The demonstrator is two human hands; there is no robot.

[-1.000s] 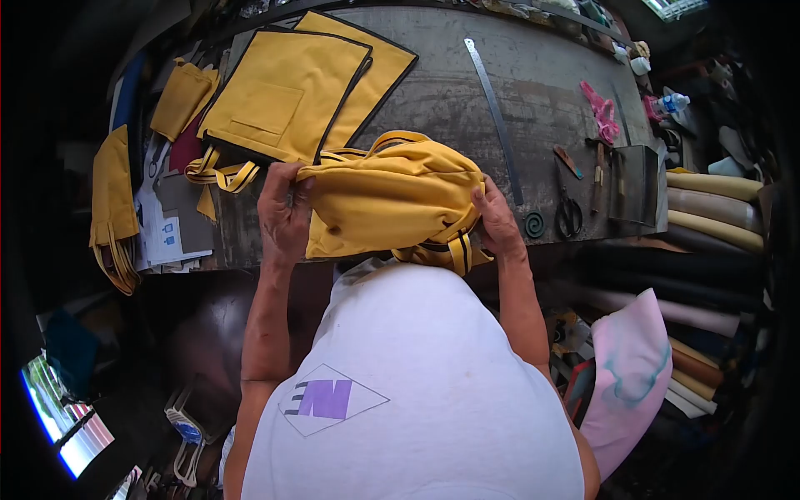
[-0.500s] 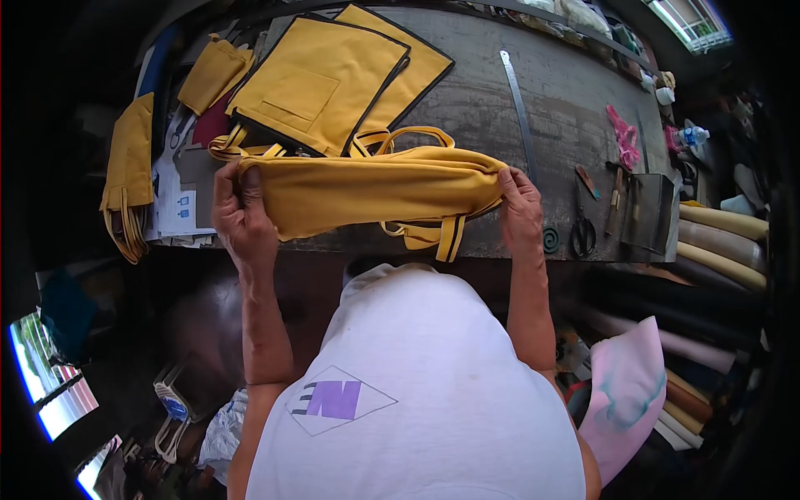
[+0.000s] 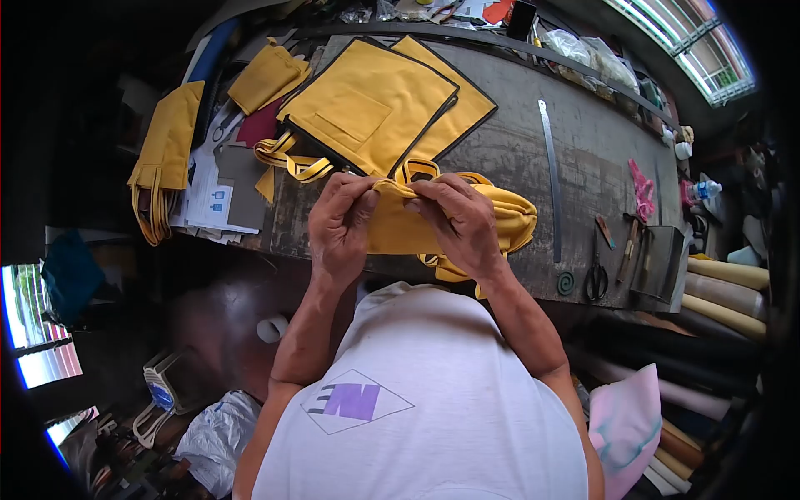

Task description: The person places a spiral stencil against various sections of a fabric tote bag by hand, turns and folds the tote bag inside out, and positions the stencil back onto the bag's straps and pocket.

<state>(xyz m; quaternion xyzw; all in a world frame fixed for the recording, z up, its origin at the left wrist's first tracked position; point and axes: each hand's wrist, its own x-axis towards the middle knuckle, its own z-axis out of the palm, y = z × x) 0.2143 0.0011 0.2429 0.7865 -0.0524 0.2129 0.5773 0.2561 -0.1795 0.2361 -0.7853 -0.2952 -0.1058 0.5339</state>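
Note:
A yellow cloth bag (image 3: 513,218) with dark-striped straps lies bunched at the near edge of the workbench. My left hand (image 3: 342,223) pinches its upper left corner. Close beside it, my right hand (image 3: 460,218) pinches the same top edge, fingers closed on the cloth. The bag's body hangs below both hands and partly behind the right one. Just beyond are two flat yellow panels (image 3: 367,104) with black edging, the front one bearing a pocket. A looped yellow strap (image 3: 292,160) lies left of my hands.
On the workbench (image 3: 533,250) are a metal ruler (image 3: 550,167), black scissors (image 3: 596,279), a green coil (image 3: 566,282) and a pink item (image 3: 641,192). Folded yellow bags (image 3: 171,137) and papers (image 3: 218,200) lie at left. Rolls of material (image 3: 725,287) are stacked at right.
My right hand has moved left along the bag's top edge, from its far end to beside my left hand. The stretched cloth is now slack and bunched. The camera view has shifted.

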